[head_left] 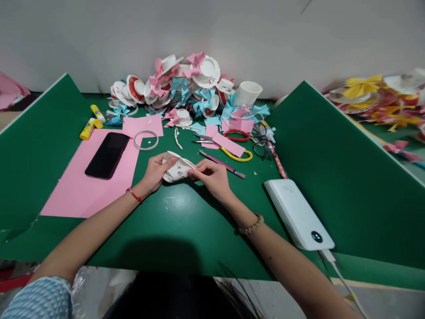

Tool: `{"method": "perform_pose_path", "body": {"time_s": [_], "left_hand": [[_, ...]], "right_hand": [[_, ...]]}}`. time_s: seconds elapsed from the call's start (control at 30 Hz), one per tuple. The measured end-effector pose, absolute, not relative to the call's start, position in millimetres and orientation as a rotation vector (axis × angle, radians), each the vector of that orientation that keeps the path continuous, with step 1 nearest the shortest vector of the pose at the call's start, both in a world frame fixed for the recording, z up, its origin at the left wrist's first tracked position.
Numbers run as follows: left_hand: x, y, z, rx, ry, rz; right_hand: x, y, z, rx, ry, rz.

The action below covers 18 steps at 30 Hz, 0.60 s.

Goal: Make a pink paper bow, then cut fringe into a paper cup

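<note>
A white paper cup (177, 172) with dark printed marks is held over the green table, tipped on its side and squeezed somewhat flat. My left hand (155, 170) grips its left end, thumb on top. At the right end, the fingers of my right hand (212, 176) pinch the rim. Just beyond the hands lie a pink craft knife (224, 165), yellow-handled scissors (244, 157) and red-handled scissors (237, 135), with a pink paper strip (230, 145) across them. A roll of tape (146, 140) rests on pink paper to the left.
A heap of paper-cup crafts with bows (179, 93) and stacked cups (248, 93) stand at the back. To the left are a phone (107, 155) and glue sticks (87, 128). A white power bank (299, 215) with a cable lies right. Green dividers (348, 177) border the sides.
</note>
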<state>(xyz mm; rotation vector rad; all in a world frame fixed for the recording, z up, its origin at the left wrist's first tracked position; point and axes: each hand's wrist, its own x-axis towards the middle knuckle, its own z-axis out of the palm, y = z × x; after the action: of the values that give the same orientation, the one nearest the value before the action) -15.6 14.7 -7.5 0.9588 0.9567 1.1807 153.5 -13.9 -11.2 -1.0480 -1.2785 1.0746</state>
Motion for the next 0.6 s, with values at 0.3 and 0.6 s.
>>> {"method": "perform_pose_path", "body": {"time_s": [0.3, 0.6], "left_hand": [[-18.4, 14.7, -11.5, 1.025, 0.981, 1.167], [-20.5, 13.5, -13.4, 1.147, 1.006, 1.174]], "right_hand": [[151.7, -13.3, -13.2, -1.116, -1.131, 1.155], [153.0, -12.4, -15.1, -1.139, -1.249, 1.171]]}}
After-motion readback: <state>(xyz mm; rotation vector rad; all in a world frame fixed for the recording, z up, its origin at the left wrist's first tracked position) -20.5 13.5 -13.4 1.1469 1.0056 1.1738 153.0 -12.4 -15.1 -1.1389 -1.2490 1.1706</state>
